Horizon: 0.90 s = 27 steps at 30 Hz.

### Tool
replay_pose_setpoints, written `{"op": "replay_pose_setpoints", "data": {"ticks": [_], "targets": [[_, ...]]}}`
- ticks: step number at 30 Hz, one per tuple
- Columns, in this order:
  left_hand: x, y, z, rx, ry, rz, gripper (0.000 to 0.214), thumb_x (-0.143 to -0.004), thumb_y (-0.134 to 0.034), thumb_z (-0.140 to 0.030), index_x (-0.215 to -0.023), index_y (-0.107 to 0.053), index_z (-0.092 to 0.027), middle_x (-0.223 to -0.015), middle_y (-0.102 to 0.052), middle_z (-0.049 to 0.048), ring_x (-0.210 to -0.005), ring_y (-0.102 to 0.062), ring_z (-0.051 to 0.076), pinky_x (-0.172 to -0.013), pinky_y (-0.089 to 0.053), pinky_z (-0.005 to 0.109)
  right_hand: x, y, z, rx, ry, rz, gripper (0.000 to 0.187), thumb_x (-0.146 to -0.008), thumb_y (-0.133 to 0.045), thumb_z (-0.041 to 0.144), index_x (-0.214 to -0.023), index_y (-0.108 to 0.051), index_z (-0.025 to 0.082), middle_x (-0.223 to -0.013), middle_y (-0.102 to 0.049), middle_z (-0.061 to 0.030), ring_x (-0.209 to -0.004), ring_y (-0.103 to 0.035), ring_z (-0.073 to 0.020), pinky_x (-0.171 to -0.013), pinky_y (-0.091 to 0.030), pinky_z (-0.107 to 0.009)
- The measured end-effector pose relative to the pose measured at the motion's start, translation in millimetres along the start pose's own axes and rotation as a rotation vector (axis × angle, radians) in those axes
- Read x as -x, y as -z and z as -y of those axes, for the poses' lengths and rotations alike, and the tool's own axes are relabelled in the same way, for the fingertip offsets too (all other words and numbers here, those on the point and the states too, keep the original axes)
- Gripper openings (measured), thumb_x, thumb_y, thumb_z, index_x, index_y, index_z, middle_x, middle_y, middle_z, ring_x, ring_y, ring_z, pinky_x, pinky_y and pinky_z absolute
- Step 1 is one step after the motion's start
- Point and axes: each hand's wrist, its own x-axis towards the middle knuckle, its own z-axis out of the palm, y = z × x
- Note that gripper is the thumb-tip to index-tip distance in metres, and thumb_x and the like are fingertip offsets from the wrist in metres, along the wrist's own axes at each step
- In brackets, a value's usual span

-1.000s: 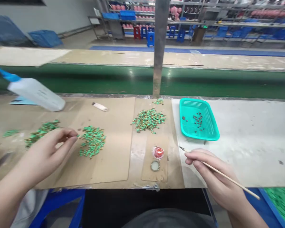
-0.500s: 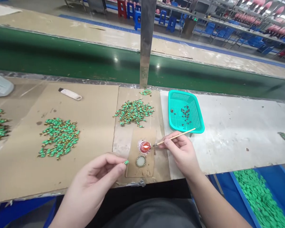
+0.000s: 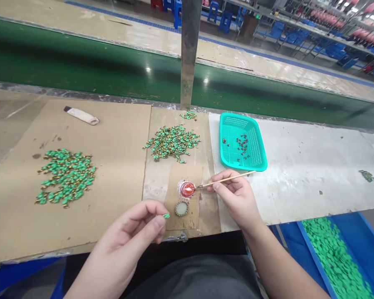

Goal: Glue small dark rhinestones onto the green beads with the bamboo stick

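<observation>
Between the thumb and forefinger of my left hand [image 3: 135,236] is a small green piece [image 3: 166,216], mostly covered by the fingertips. My right hand [image 3: 235,197] grips a thin wooden paintbrush [image 3: 229,179], its tip at the right edge of a small round pot of red paint [image 3: 187,189]. Just below the pot sits a bottle cap [image 3: 181,208] with pale contents. Both rest on a cardboard piece [image 3: 191,222]. Beyond them lies a pile of small green and gold pieces [image 3: 173,143], with another such pile [image 3: 67,176] to the left.
A turquoise basket [image 3: 264,155] holding small dark pieces stands behind my right hand. A white-handled tool [image 3: 81,115] lies at the back left. A metal post [image 3: 188,58] rises at the table's rear edge. Low on the right, a blue bin [image 3: 358,236] contains green pieces.
The view has shifted slightly, so the table items appear a little higher and further left. Both hands keep their grips, and the brush tip stays at the red pot's edge.
</observation>
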Motion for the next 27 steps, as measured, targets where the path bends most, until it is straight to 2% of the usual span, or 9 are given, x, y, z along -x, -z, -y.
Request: {"op": "replay_pose_setpoints", "data": {"ticks": [7, 11, 13, 15, 17, 21, 27], "targets": [[-2, -2.0, -1, 0.058, 0.03, 0.02, 0.044, -0.095, -0.096, -0.074, -0.091, -0.088, -0.03, -0.075, -0.071, 0.0013, -0.069, -0.064, 0.019, -0.065, -0.058, 0.025, -1, 1, 1, -0.07, 0.015, 0.034, 0.017, -0.1, -0.097, 0.033, -0.1, -0.083, 0.023, -0.1, -0.092, -0.0048, -0.092, -0.091, -0.0218, -0.09, -0.076, -0.036], [-2, -7.8, -4, 0.118, 0.041, -0.005, 0.041, -0.091, -0.102, -0.067, -0.09, -0.09, -0.028, -0.087, -0.082, 0.0045, -0.074, -0.071, 0.02, -0.069, -0.064, 0.026, 1, 0, 9, -0.124, 0.049, 0.034, 0.016, -0.101, -0.1, 0.031, -0.098, -0.085, 0.024, -0.099, -0.092, -0.0031, -0.09, -0.092, -0.02, -0.088, -0.076, -0.032], [0, -12.6, -6, 0.153, 0.065, -0.009, 0.035, -0.095, -0.102, -0.059, -0.089, -0.09, -0.027, -0.105, -0.088, 0.0081, -0.094, -0.08, 0.025, -0.08, -0.068, 0.027, 6, -1, 18, -0.145, 0.069, 0.042, 0.017, -0.102, -0.1, 0.033, -0.098, -0.086, 0.025, -0.097, -0.091, -0.0022, -0.09, -0.091, -0.0191, -0.087, -0.076, -0.03], [2, -18.4, -8, 0.208, 0.098, 0.021, 0.03, -0.1, -0.098, -0.053, -0.088, -0.09, -0.027, -0.121, -0.091, 0.0104, -0.12, -0.082, 0.031, -0.092, -0.07, 0.029, 14, -2, 29, -0.182, 0.095, 0.071, 0.013, -0.106, -0.098, 0.032, -0.101, -0.087, 0.027, -0.098, -0.091, -0.0013, -0.093, -0.091, -0.0179, -0.09, -0.075, -0.029], [2, -24.9, -10, 0.302, 0.13, 0.091, 0.027, -0.103, -0.097, -0.049, -0.087, -0.09, -0.027, -0.126, -0.092, 0.0099, -0.131, -0.08, 0.032, -0.098, -0.07, 0.03, 24, -5, 42, -0.232, 0.114, 0.121, 0.007, -0.109, -0.095, 0.027, -0.107, -0.089, 0.028, -0.101, -0.091, -0.0009, -0.099, -0.091, -0.0179, -0.096, -0.076, -0.029], [1, -37.0, -16, 0.526, 0.141, 0.232, 0.023, -0.098, -0.102, -0.042, -0.086, -0.09, -0.027, -0.12, -0.094, 0.0056, -0.112, -0.085, 0.024, -0.096, -0.07, 0.027, 41, -11, 63, -0.277, 0.115, 0.188, 0.011, -0.114, -0.088, 0.018, -0.115, -0.091, 0.029, -0.109, -0.09, -0.0023, -0.109, -0.092, -0.0203, -0.103, -0.076, -0.033], [2, -42.9, -19, 0.648, 0.107, 0.316, 0.018, -0.103, -0.098, -0.037, -0.091, -0.091, -0.026, -0.118, -0.095, 0.0043, -0.109, -0.084, 0.021, -0.098, -0.069, 0.026, 51, -16, 72, -0.237, 0.141, 0.228, 0.019, -0.114, -0.084, 0.012, -0.121, -0.091, 0.029, -0.115, -0.088, -0.0041, -0.113, -0.09, -0.0199, -0.106, -0.076, -0.033]]}}
